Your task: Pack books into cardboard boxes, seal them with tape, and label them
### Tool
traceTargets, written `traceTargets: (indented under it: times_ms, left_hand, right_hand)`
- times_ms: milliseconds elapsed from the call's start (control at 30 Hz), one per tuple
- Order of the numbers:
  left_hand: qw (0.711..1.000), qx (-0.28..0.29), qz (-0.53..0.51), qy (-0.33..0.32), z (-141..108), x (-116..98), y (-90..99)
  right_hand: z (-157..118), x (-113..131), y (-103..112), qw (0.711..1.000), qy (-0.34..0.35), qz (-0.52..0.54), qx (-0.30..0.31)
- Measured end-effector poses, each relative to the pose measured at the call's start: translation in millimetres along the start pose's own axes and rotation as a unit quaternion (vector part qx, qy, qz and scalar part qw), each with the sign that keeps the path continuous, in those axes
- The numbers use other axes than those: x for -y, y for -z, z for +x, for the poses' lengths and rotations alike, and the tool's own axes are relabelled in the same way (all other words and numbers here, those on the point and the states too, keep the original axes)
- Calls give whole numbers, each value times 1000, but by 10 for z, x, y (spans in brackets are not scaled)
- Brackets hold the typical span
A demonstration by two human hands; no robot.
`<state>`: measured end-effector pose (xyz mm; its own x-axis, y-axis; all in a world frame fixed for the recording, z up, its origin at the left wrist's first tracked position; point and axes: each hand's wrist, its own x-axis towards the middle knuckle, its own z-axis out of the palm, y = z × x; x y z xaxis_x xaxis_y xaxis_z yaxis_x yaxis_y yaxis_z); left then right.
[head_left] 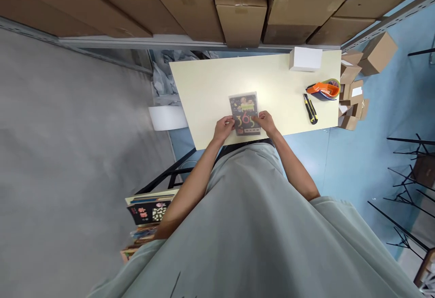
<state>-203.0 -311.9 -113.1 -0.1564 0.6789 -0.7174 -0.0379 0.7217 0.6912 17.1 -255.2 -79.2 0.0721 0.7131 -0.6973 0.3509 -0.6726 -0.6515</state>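
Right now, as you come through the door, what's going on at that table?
A person holds a dark book marked 365 at the near edge of a cream table, left hand on one side, right hand on the other. To the right lie a yellow-and-black cutter and an orange tape dispenser, with a white box beyond them.

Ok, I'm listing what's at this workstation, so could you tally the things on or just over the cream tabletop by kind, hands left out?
Book: 1
White box-shaped item: 1
Tape dispenser: 1
Utility knife: 1
Total: 4
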Motion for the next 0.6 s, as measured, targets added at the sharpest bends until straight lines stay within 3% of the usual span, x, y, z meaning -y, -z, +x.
traceTargets:
  times_ms: [133,267,400,600]
  left_hand:
    - [999,-21,40,-2,-41,-61,-48]
    - [999,3,29,-14,-128,-182,-173]
    - [998,44,36,-19,-227,-341,-450]
    - [991,121,34,-49,-287,-500,-1021]
  right_hand:
    - [-151,48,74,999,48,-1,9]
    - [-231,102,312,998,64,18,20]
    - [-261,129,731,998,49,38,7]
    - [-274,108,1463,998,62,27,-18]
